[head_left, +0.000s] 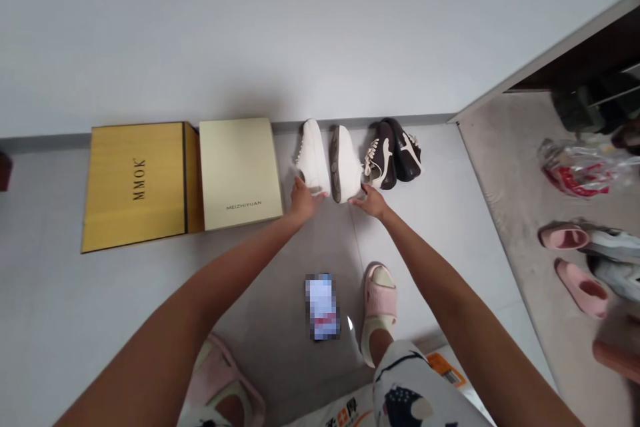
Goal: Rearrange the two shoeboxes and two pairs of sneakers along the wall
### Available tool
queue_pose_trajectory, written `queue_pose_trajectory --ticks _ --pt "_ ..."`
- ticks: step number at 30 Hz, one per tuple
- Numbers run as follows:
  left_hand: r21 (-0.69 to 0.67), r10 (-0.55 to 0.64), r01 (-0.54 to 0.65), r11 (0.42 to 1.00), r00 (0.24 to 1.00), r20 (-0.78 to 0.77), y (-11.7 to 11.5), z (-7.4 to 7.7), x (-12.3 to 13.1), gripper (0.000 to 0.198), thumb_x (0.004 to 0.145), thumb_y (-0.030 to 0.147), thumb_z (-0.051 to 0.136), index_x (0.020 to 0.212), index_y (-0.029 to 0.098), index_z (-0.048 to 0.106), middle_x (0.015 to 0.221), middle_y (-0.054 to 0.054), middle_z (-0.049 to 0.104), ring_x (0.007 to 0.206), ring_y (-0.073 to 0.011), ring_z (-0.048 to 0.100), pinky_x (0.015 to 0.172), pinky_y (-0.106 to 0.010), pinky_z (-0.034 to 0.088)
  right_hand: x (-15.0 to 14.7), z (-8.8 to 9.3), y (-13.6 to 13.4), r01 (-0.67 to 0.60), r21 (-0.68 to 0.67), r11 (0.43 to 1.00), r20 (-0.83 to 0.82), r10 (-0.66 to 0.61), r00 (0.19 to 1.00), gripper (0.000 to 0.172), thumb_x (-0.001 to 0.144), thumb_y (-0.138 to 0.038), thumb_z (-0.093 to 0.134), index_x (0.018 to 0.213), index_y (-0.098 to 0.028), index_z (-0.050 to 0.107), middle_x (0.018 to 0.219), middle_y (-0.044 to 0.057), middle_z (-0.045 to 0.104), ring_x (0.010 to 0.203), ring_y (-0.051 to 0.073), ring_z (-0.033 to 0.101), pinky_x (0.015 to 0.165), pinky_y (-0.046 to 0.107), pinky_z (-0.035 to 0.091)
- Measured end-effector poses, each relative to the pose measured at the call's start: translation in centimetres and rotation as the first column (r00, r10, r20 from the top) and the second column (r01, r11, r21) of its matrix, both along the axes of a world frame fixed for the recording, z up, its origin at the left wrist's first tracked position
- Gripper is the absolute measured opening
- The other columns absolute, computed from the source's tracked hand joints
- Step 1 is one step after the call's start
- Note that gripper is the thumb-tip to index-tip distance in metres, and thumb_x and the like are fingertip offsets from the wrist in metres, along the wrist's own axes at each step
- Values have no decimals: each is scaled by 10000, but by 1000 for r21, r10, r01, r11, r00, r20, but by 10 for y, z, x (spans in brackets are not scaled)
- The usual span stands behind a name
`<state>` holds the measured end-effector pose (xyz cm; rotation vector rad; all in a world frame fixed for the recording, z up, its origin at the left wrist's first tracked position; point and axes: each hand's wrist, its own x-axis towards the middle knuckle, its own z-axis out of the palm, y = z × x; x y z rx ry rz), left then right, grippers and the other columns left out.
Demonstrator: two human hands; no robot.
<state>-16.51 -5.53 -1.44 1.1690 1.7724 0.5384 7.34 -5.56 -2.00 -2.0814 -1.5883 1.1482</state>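
Two white sneakers stand side by side on the floor, toes toward the wall. My left hand (303, 203) grips the heel end of the left white sneaker (314, 157), thumb and fingers on either side of it. The right white sneaker (349, 163) is tipped on its side, with its grey sole facing the left one. At its heel, my right hand (371, 202) has its thumb and fingers closed around the shoe. Right beside it, a pair of dark brown sneakers (383, 153) with cream laces leans against the wall base.
To the left stand a yellow box (145, 207) and a cream box (240, 167). A phone (323, 310) lies on the floor between my feet, which wear pink slippers (381, 300). More footwear, including a pink slipper (583, 287), and a plastic bag (585, 170) are at the right.
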Motion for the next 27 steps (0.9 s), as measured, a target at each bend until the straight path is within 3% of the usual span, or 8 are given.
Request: queue_pose_trajectory --ticks 3,8,12,17,22,27 --pt "-39 -11 8 999 998 -67 10 -12 10 970 694 318 877 1480 22 391 1527 -357 450 1471 -428 429 1183 -478 353 0 -9 2 -48 6 999 -4 48 999 607 657 -382 908 1169 -134 696 1203 134 708 1181 328 643 1066 477 511" --pt "-72 -84 75 995 988 -131 17 -18 4 698 727 355 848 1305 101 549 1392 -270 611 1369 -397 546 1116 -471 428 0 -13 11 -56 1 998 -123 56 991 596 625 -430 919 1094 -126 713 1107 103 741 1096 303 667 1046 477 521" --pt "-119 -89 81 990 994 -66 21 -25 0 594 749 344 818 1253 120 596 1341 -237 662 1275 -366 621 1036 -440 487 2 -13 14 -43 -28 999 -271 34 962 597 611 -434 923 1095 -146 727 1074 104 768 1071 299 698 1047 459 530" --pt "-73 -135 135 988 991 3 25 -26 -2 517 771 315 801 1237 153 650 1273 -189 712 1190 -335 669 1002 -409 508 2 -5 19 -95 -9 995 -257 89 962 487 642 -393 889 1046 -164 741 978 57 769 1014 283 708 1024 448 538" --pt "-6 -252 253 967 959 -130 24 -16 1 448 837 346 751 1227 158 638 1216 -187 722 1176 -354 665 996 -434 505 -3 8 23 -198 73 978 -151 207 967 374 729 -410 837 1020 -195 742 954 24 764 1004 265 701 1008 428 535" --pt "15 -362 376 927 902 -234 19 -2 10 407 895 313 711 1240 133 592 1261 -229 678 1251 -385 625 1055 -442 460 -8 18 22 -392 64 918 182 376 909 241 848 -412 771 969 -210 721 1009 73 758 994 279 690 937 391 527"
